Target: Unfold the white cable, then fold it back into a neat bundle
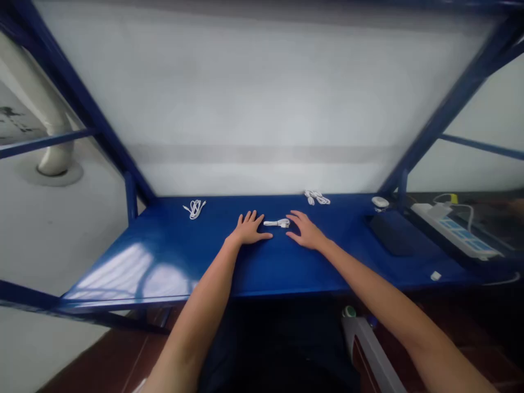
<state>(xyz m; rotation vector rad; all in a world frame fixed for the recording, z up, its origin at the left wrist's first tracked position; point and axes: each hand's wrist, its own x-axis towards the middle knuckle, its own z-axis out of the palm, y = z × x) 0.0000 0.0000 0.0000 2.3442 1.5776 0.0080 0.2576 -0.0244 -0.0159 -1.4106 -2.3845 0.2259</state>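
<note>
A bundled white cable [277,223] lies on the blue tabletop [196,245] between my two hands. My left hand [248,229] rests flat on the table at the cable's left end, fingers spread and holding nothing. On the other side, my right hand [306,231] is open, its fingertips beside or just touching the cable's right end; I cannot tell whether they touch. A loosely coiled white cable [195,208] sits further left. Toward the back, right of the middle, are more bundled white cables [316,197].
At the right stand a white power strip [458,232] with a plug and cord, a dark flat pad [391,234], a round white item [380,202] and a small white piece [436,276]. Blue frame posts rise at both sides.
</note>
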